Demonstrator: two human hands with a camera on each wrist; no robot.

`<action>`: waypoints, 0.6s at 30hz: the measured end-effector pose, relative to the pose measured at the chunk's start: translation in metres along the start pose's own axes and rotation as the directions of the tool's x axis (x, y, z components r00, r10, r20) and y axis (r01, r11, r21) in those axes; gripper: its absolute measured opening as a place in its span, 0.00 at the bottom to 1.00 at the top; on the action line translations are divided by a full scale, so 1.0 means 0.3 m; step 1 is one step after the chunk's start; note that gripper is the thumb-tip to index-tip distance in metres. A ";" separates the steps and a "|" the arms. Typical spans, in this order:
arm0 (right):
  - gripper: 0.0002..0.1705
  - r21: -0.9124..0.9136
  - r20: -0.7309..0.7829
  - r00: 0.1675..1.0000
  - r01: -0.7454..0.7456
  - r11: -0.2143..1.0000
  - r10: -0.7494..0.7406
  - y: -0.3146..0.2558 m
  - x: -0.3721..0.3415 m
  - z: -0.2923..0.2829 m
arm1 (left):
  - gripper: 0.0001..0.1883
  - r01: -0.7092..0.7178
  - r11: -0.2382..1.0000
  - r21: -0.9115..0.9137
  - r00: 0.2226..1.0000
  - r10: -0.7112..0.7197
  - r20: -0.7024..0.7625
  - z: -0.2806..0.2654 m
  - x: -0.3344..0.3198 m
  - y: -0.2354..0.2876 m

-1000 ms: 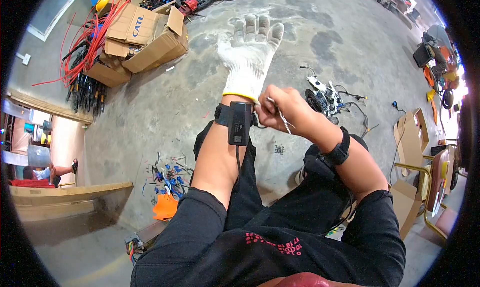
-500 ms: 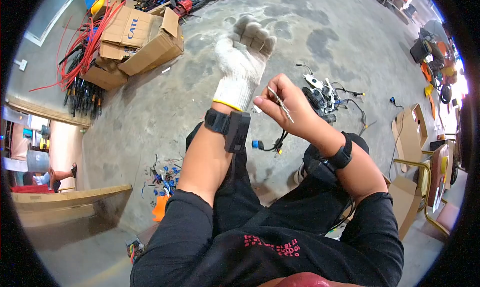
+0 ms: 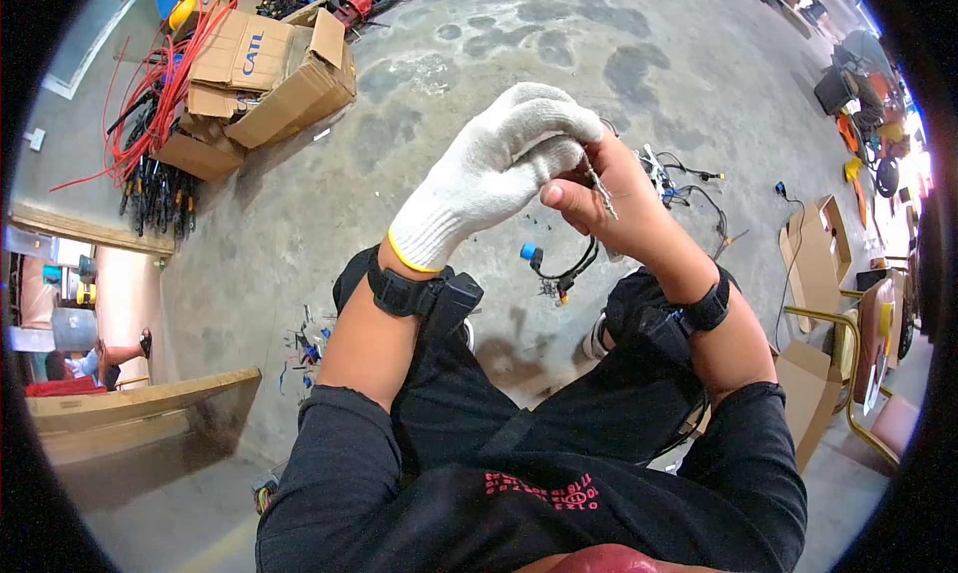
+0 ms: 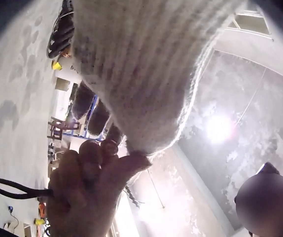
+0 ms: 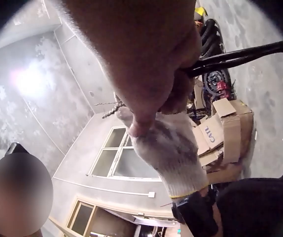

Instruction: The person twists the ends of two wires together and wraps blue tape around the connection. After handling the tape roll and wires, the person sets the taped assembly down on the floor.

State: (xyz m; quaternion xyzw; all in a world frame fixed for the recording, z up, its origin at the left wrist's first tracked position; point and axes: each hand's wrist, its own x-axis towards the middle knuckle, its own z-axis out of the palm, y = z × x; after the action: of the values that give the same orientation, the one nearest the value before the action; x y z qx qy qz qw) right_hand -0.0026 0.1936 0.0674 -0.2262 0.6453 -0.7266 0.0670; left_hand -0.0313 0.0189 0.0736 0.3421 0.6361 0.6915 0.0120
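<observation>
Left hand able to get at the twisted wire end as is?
Likely yes: the twisted wire end pokes out of the right hand, the left hand is close beside it, and nothing visible blocks the way.

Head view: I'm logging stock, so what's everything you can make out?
boxes: several, brown, upper left and right
wires: uncounted, red, upper left
rods: uncounted, mostly black, below wires
scraps: uncounted, mixed, floor left
cables: several, black, below right hand and floor
strands: uncounted, silver, right hand
chair: at least one, gold-framed, right
bystander: one, partly hidden, far left
far clutter: uncounted, mixed, edges
glove: one, white, left hand
straps: two, black, wrists
clothes: two, black, bottom
left hand: one, gloved, centre
right hand: one, bare, centre
</observation>
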 end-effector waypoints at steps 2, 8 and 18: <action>0.35 -0.061 0.097 0.989 -0.109 0.992 0.115 -0.013 -0.004 -0.013 | 0.16 -0.183 0.916 0.358 0.983 0.179 0.046 -0.025 0.002 -0.014; 0.19 -0.096 -0.025 0.995 -0.099 0.990 0.097 0.016 -0.004 -0.011 | 0.16 -0.149 0.736 0.660 0.970 0.240 -0.049 -0.033 -0.001 0.022; 0.14 -0.664 -0.147 0.954 0.100 0.741 -0.261 0.037 -0.005 -0.009 | 0.08 -0.008 0.845 0.534 0.990 0.080 -0.113 -0.043 0.000 0.007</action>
State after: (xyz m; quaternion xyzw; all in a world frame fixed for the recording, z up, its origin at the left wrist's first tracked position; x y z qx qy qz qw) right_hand -0.0045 0.1949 0.0561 -0.2112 0.8349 -0.4817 -0.1623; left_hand -0.0367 0.0074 0.0761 0.3004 0.7943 0.5090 -0.1409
